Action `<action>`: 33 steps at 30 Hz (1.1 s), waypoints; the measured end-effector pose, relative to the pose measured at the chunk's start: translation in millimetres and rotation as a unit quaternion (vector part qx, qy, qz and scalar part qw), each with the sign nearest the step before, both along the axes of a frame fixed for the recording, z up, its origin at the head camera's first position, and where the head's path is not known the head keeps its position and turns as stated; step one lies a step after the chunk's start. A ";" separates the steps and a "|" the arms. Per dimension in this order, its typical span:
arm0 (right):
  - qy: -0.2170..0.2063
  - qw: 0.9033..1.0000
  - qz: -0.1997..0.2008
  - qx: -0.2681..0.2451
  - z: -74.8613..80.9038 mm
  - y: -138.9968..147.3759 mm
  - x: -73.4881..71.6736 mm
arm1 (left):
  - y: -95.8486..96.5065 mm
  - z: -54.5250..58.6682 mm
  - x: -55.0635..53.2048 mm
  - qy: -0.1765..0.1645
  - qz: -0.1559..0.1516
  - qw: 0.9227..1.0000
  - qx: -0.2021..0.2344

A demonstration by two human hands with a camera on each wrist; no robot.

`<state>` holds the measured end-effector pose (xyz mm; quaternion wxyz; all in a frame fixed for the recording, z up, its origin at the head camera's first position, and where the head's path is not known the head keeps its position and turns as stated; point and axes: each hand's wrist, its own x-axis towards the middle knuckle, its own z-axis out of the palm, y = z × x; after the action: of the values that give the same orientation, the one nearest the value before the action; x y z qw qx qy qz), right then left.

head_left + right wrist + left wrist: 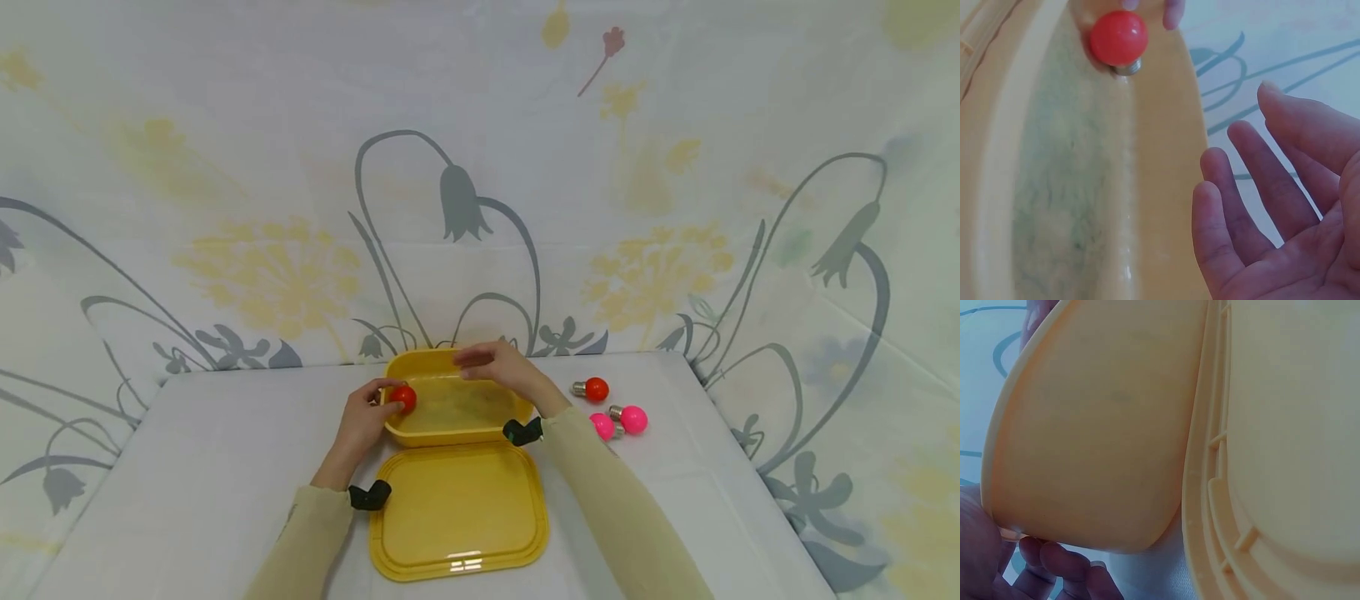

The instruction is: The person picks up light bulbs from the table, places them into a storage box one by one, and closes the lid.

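Note:
A red light bulb (404, 399) with a metal screw base is at the left end of a yellow plastic container (450, 437). The left hand (364, 414) pinches it between thumb and index finger, close by the rim. In the right wrist view fingertips (1174, 14) show at the top, by the bulb (1119, 39). The left wrist view shows curled fingers (1063, 562) beside the container's end (1085, 456); no bulb appears there. Over the container's far right side hovers the right hand (504, 369), fingers loosely extended, holding nothing.
A yellow lid (461, 508) lies directly in front of the container. Right of it, on the white tablecloth (225, 467), are another red bulb (596, 389) and two pink bulbs (634, 419), one partly behind the right sleeve (615, 492). A floral curtain hangs behind.

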<state>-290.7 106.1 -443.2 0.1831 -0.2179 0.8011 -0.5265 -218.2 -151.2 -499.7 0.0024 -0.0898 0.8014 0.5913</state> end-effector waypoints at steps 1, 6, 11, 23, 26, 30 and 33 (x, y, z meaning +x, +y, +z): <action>-0.001 1.000 -0.005 0.001 0.0 1.7 1.6 | -0.1 0.0 -0.2 -0.001 0.000 1.000 0.001; -0.013 1.000 -0.026 -0.002 -1.0 9.9 10.1 | -0.2 -1.4 -1.4 -0.003 0.002 1.000 0.009; -0.021 0.999 -0.032 -0.022 -1.9 14.0 19.3 | -0.4 -1.1 -0.9 -0.007 0.005 1.000 0.008; -0.003 0.997 -0.047 -0.059 -4.8 31.3 42.9 | -0.3 -1.7 0.2 -0.010 0.009 1.000 -0.001; -0.016 0.995 -0.061 -0.073 -7.0 36.2 49.1 | -1.3 -2.3 0.9 -0.009 0.008 1.000 -0.002; -0.021 0.992 -0.088 -0.085 -10.2 41.1 56.2 | -1.4 -2.5 0.4 -0.005 0.007 1.000 0.001; -0.019 0.988 -0.116 -0.097 -11.2 45.3 61.7 | -0.2 -2.8 -0.7 -0.001 0.004 1.000 0.001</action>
<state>-229.0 151.4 -454.4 0.1136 -0.1305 0.7624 -0.6235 -219.0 -151.4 -502.5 0.0012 -0.0936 0.8003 0.5923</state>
